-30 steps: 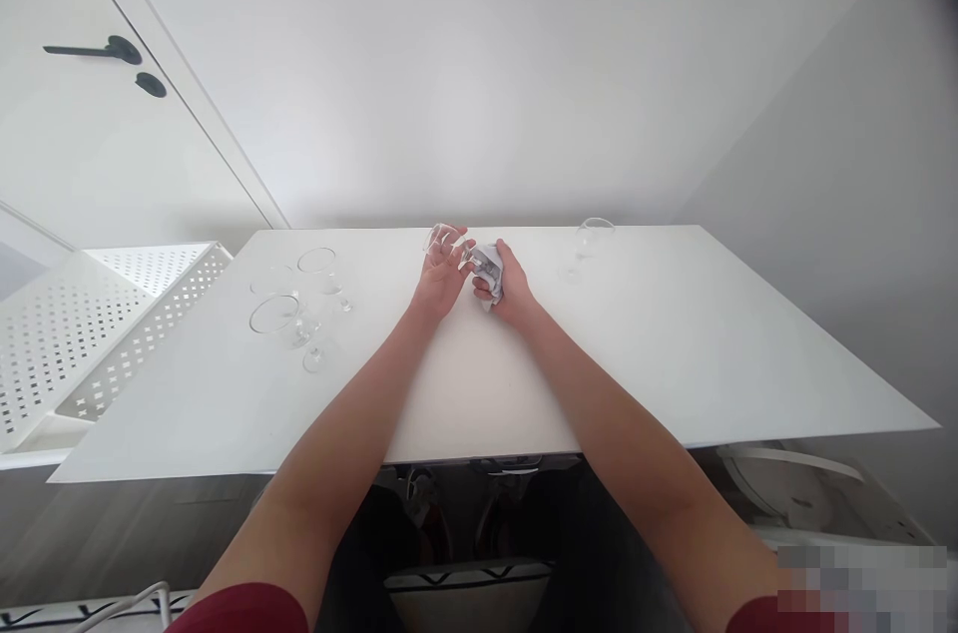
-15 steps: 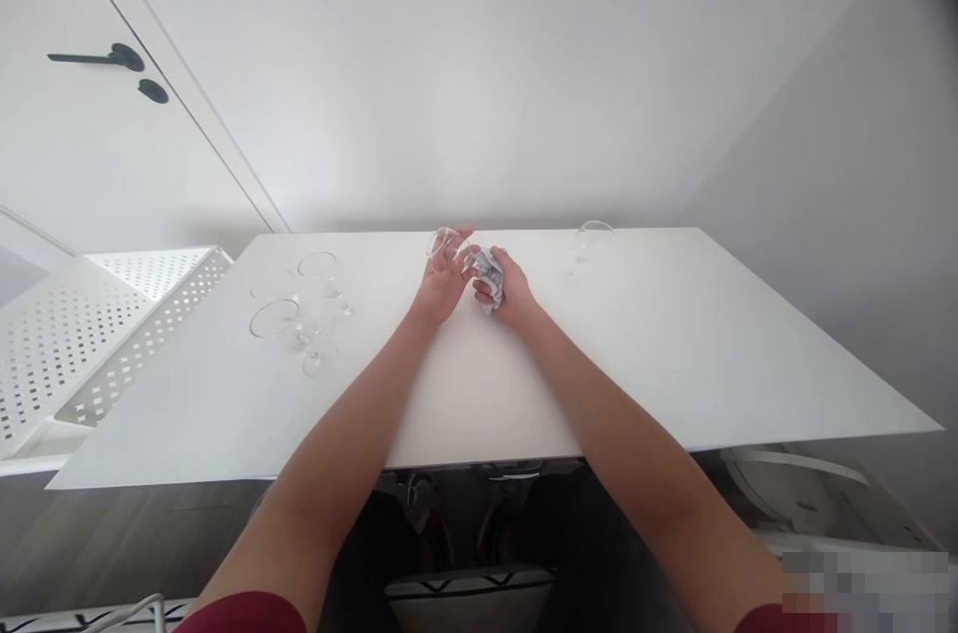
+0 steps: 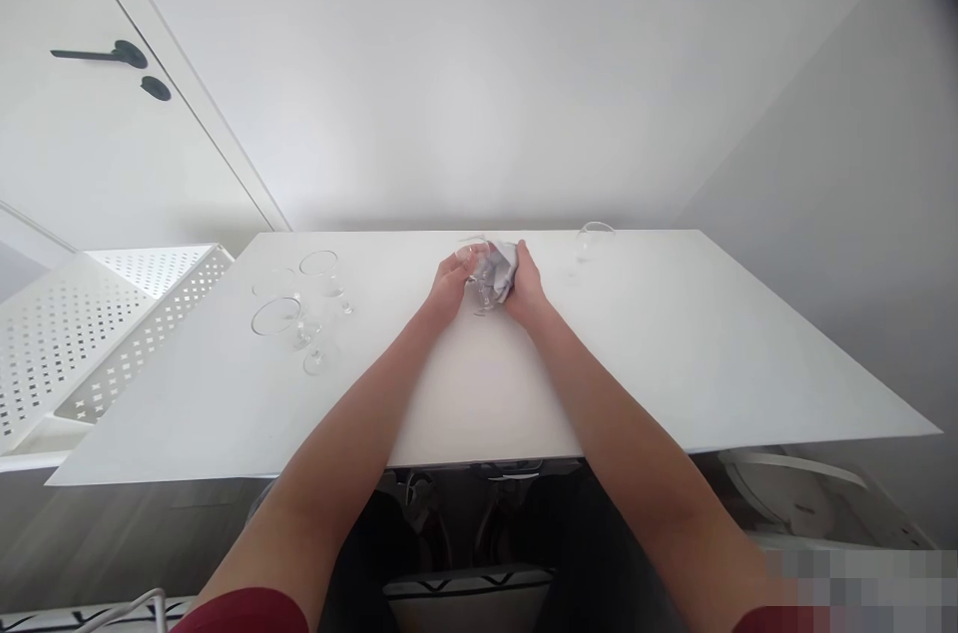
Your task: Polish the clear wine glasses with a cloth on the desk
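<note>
At the middle of the table's far side, my left hand [image 3: 451, 279] is closed round a clear stemmed glass [image 3: 483, 294], its bowl up and its foot low over the table. My right hand [image 3: 526, 279] grips a crumpled pale grey cloth [image 3: 503, 269] and presses it against the glass's right side. Some fingers of both hands are hidden behind the glass and the cloth.
On the white table [image 3: 479, 393], several clear stemmed glasses [image 3: 275, 316] stand close together at the left. One more stemmed glass [image 3: 596, 239] is at the back right, near the wall. A white perforated rack [image 3: 67, 343] adjoins the table's left side.
The glass has turned from lying tilted to roughly upright and shifted right. My left hand has moved right with it, and the cloth is now spread along its side.
</note>
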### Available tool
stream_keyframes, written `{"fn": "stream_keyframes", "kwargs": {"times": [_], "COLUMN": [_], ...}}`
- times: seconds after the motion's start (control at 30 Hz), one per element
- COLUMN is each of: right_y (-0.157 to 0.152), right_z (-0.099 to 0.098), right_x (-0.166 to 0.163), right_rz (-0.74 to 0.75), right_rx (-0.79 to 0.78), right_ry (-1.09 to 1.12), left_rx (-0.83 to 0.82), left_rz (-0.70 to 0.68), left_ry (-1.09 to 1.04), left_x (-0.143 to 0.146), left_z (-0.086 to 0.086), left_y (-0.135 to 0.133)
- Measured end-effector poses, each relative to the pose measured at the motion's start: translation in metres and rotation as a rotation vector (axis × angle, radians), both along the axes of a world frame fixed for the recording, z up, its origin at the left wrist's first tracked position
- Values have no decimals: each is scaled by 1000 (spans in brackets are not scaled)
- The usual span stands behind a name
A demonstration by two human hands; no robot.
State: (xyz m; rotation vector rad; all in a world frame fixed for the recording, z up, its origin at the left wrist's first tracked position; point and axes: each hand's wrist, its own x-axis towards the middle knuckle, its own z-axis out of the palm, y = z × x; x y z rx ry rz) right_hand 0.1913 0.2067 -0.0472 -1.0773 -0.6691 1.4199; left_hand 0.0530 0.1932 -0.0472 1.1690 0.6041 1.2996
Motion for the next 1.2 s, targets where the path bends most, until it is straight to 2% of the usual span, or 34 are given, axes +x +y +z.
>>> {"fn": "stream_keyframes", "kwargs": {"times": [0.1,0.2,0.4,0.5,0.57,0.67,0.8,0.9,1.03,1.1,1.2], "right_y": [-12,-22,-21,-21,-20,-19,-14,-12,-21,-26,-31], "right_z": [11,19,19,16,14,10,3,2,11,17,23], "right_x": [-5,-5,2,2,2,2,-4,-5,0,3,2], "right_rz": [243,371,603,727,771,660,300,127,-92,-139,12], "right_rx": [61,104,72,131,188,314,506,520,487,489,527], "right_ry": [3,-19,48,87,32,-205,-589,-679,-836,-940,-1142], "left_rx": [-8,12,-46,-40,-31,-42,-18,-18,-57,-67,-78], "left_rz": [73,99,-26,-94,-93,-52,54,118,154,199,257], "left_ry": [23,13,-96,-162,-200,-238,-233,-227,-179,-176,-187], "left_x": [-1,-3,-10,-14,-15,-14,-11,-11,-13,-13,-14], "left_z": [-1,-2,-5,-2,1,4,4,3,3,3,0], "left_y": [-1,0,6,5,3,2,4,5,6,7,9]}}
